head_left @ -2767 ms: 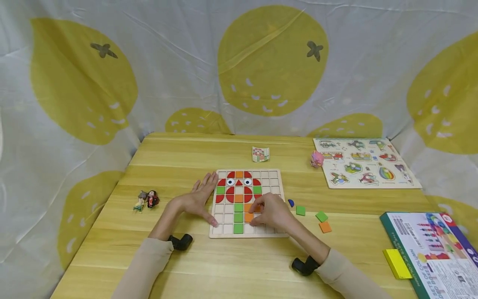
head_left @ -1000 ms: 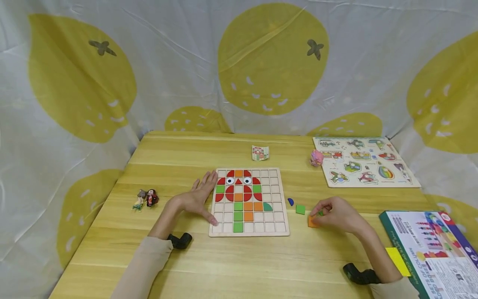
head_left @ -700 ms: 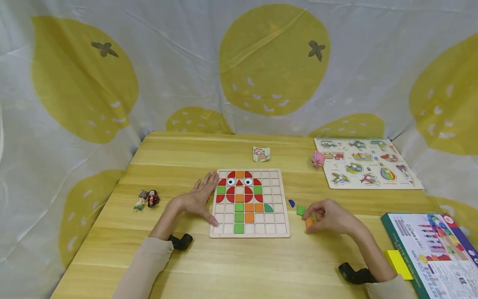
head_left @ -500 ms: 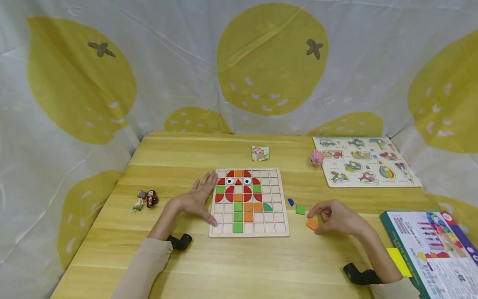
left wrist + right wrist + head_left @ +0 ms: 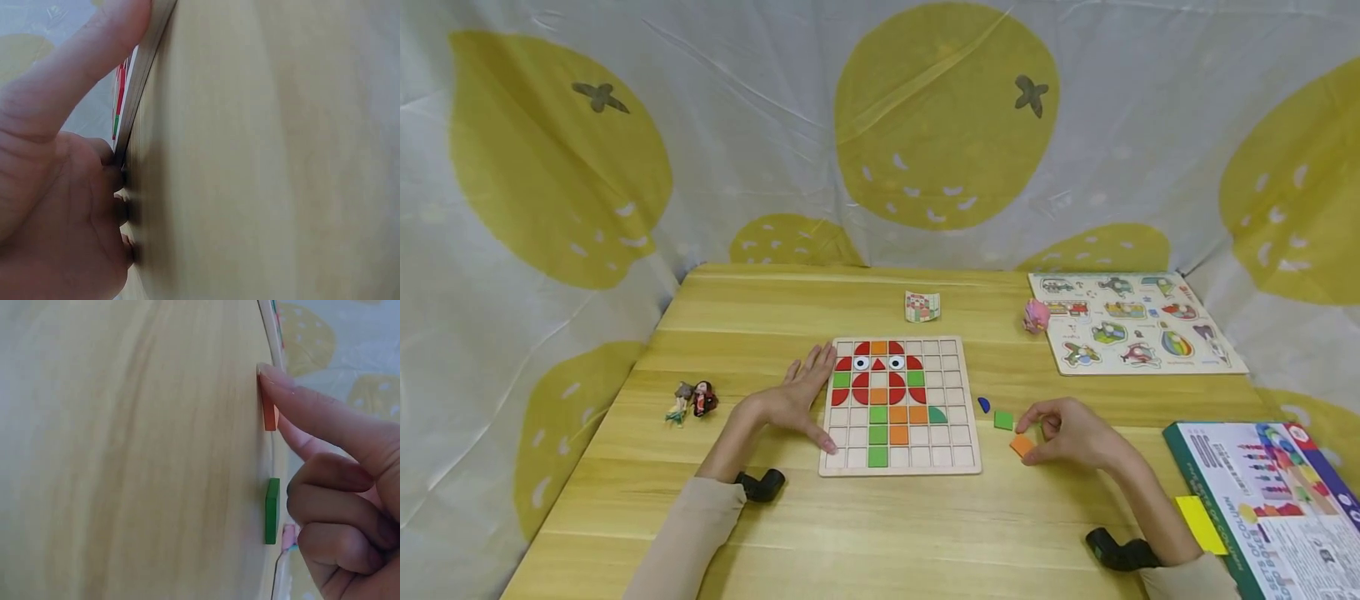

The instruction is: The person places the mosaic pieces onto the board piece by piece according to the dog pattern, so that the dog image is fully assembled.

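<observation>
A wooden grid board (image 5: pixel 940 458) lies in front of me, with red, orange and green pieces making a face with two eyes. Along its left edge rests my left hand (image 5: pixel 793 407), fingers spread and thumb at the lower left corner. In the left wrist view, the thumb (image 5: pixel 81 69) lies over the board's edge (image 5: pixel 140 81). My right hand (image 5: pixel 1071 433) is right of the board, thumb and index finger pinching an orange square tile (image 5: pixel 1021 446) low over the table. In the right wrist view, a green tile (image 5: pixel 272 511) lies beneath the curled fingers.
Between board and right hand lie a blue half-round piece (image 5: pixel 984 405) and a green tile (image 5: pixel 1003 420). Behind stand a pattern card (image 5: pixel 922 307), a pink toy (image 5: pixel 1037 317) and a picture puzzle (image 5: pixel 1138 333). Small figures (image 5: pixel 703 399) are left; a box (image 5: pixel 1270 500) is right.
My right hand has left the board, where a teal quarter-round piece now shows, and gone right to the orange tile, which has shifted left. The left hand has stayed put.
</observation>
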### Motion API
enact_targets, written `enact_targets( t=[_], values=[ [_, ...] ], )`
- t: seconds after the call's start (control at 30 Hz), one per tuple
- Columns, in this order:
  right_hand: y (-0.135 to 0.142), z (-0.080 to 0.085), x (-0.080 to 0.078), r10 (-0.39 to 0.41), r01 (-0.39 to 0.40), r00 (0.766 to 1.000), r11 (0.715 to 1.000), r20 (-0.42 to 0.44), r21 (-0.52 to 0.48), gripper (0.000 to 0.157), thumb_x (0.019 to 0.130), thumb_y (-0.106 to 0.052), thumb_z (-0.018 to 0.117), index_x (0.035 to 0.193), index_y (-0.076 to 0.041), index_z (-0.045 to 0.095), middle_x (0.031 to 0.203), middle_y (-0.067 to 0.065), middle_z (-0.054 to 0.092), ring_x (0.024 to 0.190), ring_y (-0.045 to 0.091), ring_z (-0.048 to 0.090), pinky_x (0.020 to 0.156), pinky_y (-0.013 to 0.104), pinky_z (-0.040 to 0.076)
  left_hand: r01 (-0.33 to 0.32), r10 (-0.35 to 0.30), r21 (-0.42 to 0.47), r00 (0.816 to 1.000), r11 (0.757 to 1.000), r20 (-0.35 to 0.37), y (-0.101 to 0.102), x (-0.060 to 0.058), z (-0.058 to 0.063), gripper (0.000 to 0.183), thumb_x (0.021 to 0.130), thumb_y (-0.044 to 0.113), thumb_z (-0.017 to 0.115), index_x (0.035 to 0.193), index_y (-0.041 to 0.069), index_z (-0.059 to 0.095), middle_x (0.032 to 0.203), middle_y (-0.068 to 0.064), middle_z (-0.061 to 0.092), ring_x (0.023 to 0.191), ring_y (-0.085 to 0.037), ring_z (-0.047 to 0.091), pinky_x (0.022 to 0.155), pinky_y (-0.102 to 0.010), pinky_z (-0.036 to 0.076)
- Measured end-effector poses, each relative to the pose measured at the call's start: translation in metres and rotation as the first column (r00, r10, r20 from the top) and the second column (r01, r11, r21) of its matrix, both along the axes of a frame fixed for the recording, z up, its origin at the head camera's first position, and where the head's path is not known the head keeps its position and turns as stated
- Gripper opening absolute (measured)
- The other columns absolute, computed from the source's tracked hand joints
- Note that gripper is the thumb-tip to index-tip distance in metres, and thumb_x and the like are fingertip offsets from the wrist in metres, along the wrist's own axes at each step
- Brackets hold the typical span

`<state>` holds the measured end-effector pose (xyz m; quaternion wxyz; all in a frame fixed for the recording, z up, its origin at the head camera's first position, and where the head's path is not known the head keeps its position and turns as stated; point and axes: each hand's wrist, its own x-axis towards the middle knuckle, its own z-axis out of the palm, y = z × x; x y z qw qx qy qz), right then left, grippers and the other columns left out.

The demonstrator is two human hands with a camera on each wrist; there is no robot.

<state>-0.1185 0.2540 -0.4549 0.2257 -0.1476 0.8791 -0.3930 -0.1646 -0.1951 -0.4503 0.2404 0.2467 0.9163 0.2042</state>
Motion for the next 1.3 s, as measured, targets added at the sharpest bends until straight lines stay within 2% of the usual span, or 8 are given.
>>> enact_targets(
  t=[0.27,0.37,0.5,0.67,0.8,0.93,1.1,1.3],
  values=[
    [-0.010,-0.001,-0.003,0.081,-0.077,0.987,0.996,-0.138,0.039,0.031,0.068,-0.034,0.086,0.089,-0.018,0.069,0.058,-0.007,0.039,0.052,0.000,0.035,0.053,0.018,0.036,0.012,-0.012,-0.003,1.000,1.000,-0.019,0.001,0.000,0.003,0.149,0.057,0.058,0.085,0.152,0.003,-0.015,0.159,-0.016,-0.024,0.148,-0.037,-0.021,0.120,-0.059,-0.007],
    [-0.019,0.000,-0.005,0.106,-0.101,0.983,0.994,-0.152,0.035,0.022,0.073,-0.034,0.083,0.083,-0.021,0.069,0.057,-0.008,0.042,0.053,-0.001,0.036,0.051,0.017,0.035,0.011,-0.011,0.000,1.000,1.000,-0.023,0.001,0.000,0.004,0.149,0.057,0.058,0.085,0.152,0.003,-0.015,0.159,-0.017,-0.023,0.148,-0.038,-0.021,0.119,-0.060,-0.007],
    [-0.032,0.002,-0.007,0.137,-0.138,0.982,0.990,-0.131,0.003,0.016,0.078,-0.030,0.080,0.082,-0.019,0.070,0.058,-0.008,0.045,0.053,-0.001,0.037,0.049,0.016,0.033,0.017,-0.017,-0.012,0.999,1.000,-0.030,0.002,-0.002,0.002,0.149,0.057,0.060,0.084,0.152,0.004,-0.016,0.159,-0.017,-0.024,0.148,-0.037,-0.021,0.120,-0.060,-0.007],
    [-0.033,0.004,-0.004,0.179,-0.180,0.982,0.984,-0.057,-0.011,0.031,0.072,-0.032,0.084,0.094,-0.016,0.070,0.060,-0.006,0.041,0.054,0.000,0.035,0.050,0.016,0.031,0.021,-0.022,-0.013,0.999,1.000,-0.031,0.004,-0.003,0.000,0.149,0.057,0.060,0.084,0.152,0.003,-0.015,0.160,-0.017,-0.023,0.148,-0.037,-0.021,0.119,-0.060,-0.007],
    [-0.022,0.002,0.000,0.210,-0.210,0.978,0.977,0.000,-0.038,0.041,0.067,-0.026,0.088,0.100,-0.013,0.068,0.062,-0.005,0.035,0.055,0.002,0.032,0.051,0.017,0.031,0.017,-0.017,-0.020,1.000,1.000,-0.020,0.003,-0.002,-0.001,0.149,0.057,0.060,0.084,0.152,0.003,-0.015,0.159,-0.016,-0.024,0.148,-0.037,-0.021,0.120,-0.059,-0.007],
    [-0.014,0.001,0.000,0.198,-0.198,0.980,0.979,0.000,-0.042,0.034,0.068,-0.024,0.087,0.094,-0.013,0.068,0.062,-0.004,0.036,0.055,0.002,0.033,0.051,0.016,0.033,0.008,-0.008,-0.005,1.000,1.000,-0.014,0.001,-0.001,-0.001,0.148,0.057,0.059,0.085,0.152,0.003,-0.014,0.159,-0.017,-0.024,0.148,-0.037,-0.021,0.119,-0.060,-0.008],
    [-0.014,0.004,-0.003,0.166,-0.165,0.984,0.986,-0.060,0.019,0.023,0.073,-0.029,0.084,0.087,-0.018,0.070,0.060,-0.007,0.042,0.054,0.000,0.037,0.052,0.017,0.036,-0.001,0.000,-0.006,1.000,1.000,-0.008,-0.001,0.000,0.000,0.149,0.056,0.059,0.085,0.152,0.005,-0.015,0.159,-0.015,-0.025,0.148,-0.035,-0.022,0.120,-0.059,-0.008],
    [-0.042,0.012,-0.008,0.098,-0.102,0.989,0.994,-0.112,-0.029,0.024,0.074,-0.035,0.082,0.091,-0.021,0.073,0.058,-0.007,0.034,0.053,0.001,0.031,0.051,0.017,0.032,0.002,-0.002,-0.009,1.000,1.000,-0.009,-0.001,0.000,-0.001,0.149,0.057,0.059,0.085,0.153,0.004,-0.015,0.160,-0.015,-0.024,0.148,-0.035,-0.022,0.120,-0.059,-0.007]
  ],
)
